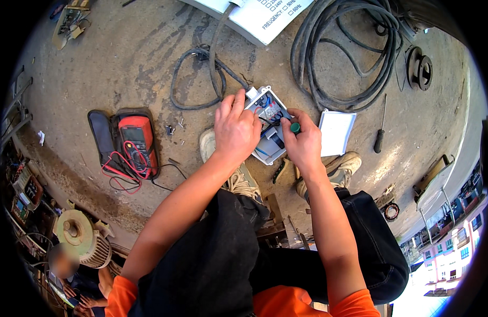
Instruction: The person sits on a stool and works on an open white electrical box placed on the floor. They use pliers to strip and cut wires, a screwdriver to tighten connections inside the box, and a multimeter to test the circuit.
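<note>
Well in from the right edge of the floor (149, 79), the open white box (265, 145) is between the left grip (236, 131), curled at its left rim, hold unclear, and the right grip (303, 142), pinched on a green handle (295, 128).

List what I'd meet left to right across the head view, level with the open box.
Red multimeter → left hand → open white box → right hand → white lid → black-handled screwdriver.

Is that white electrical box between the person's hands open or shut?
Open: the white electrical box shows blue wires inside, and what looks like its lid lies off to the right.
</note>
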`<act>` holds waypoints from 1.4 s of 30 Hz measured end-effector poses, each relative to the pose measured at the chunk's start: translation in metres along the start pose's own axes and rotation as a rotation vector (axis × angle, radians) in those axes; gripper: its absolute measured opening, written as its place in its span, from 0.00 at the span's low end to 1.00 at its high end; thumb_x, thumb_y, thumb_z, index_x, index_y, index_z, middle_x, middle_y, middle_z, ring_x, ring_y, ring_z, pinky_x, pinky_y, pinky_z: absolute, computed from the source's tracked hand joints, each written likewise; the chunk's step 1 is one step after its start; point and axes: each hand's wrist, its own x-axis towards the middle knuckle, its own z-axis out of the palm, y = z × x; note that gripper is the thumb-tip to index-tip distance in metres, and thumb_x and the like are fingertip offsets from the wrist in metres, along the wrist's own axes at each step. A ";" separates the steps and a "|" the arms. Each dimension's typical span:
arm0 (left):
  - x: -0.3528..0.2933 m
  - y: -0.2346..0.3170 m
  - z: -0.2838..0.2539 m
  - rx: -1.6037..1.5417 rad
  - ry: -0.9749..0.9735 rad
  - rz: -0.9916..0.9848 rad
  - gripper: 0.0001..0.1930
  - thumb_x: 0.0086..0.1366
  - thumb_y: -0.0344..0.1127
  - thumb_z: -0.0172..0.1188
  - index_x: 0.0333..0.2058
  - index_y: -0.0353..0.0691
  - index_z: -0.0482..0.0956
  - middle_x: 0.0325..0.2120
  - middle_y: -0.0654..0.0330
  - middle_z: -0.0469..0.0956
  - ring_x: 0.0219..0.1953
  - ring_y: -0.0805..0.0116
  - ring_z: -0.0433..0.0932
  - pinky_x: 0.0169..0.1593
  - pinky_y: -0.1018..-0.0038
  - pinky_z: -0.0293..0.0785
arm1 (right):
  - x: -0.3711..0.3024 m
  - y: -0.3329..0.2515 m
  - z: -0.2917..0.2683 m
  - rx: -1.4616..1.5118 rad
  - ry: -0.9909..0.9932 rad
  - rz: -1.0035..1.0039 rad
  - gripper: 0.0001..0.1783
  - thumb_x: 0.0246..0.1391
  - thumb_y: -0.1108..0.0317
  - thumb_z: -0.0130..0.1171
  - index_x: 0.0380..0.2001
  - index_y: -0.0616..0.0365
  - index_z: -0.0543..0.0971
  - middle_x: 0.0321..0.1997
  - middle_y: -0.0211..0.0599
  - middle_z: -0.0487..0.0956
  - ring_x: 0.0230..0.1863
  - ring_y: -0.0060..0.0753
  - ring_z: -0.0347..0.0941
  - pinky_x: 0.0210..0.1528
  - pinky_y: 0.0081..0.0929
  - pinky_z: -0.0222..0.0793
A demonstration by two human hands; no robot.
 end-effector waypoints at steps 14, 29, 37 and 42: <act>0.001 -0.001 0.004 0.012 0.003 0.004 0.10 0.60 0.35 0.64 0.30 0.33 0.85 0.58 0.40 0.75 0.57 0.44 0.71 0.58 0.53 0.65 | 0.001 -0.009 0.000 0.007 -0.064 0.115 0.17 0.58 0.66 0.66 0.48 0.59 0.76 0.29 0.47 0.83 0.30 0.54 0.81 0.33 0.42 0.75; -0.001 -0.003 0.003 -0.033 -0.001 -0.024 0.10 0.61 0.37 0.65 0.34 0.37 0.88 0.57 0.39 0.75 0.57 0.45 0.71 0.59 0.55 0.64 | 0.002 -0.003 0.000 0.020 -0.064 0.078 0.16 0.58 0.67 0.66 0.47 0.56 0.76 0.27 0.46 0.81 0.29 0.54 0.80 0.32 0.42 0.74; 0.001 0.000 0.002 -0.014 -0.038 -0.059 0.11 0.59 0.37 0.63 0.36 0.39 0.88 0.59 0.41 0.74 0.59 0.45 0.70 0.61 0.54 0.63 | 0.001 -0.001 0.009 0.012 -0.081 -0.145 0.12 0.58 0.70 0.66 0.45 0.59 0.81 0.33 0.47 0.85 0.32 0.40 0.83 0.37 0.32 0.76; 0.005 0.004 0.002 -0.015 -0.072 -0.128 0.12 0.57 0.37 0.63 0.38 0.42 0.89 0.58 0.42 0.75 0.60 0.47 0.70 0.62 0.55 0.62 | 0.006 -0.012 0.005 -0.011 -0.125 0.020 0.12 0.58 0.68 0.66 0.44 0.60 0.83 0.36 0.50 0.85 0.36 0.47 0.84 0.40 0.34 0.77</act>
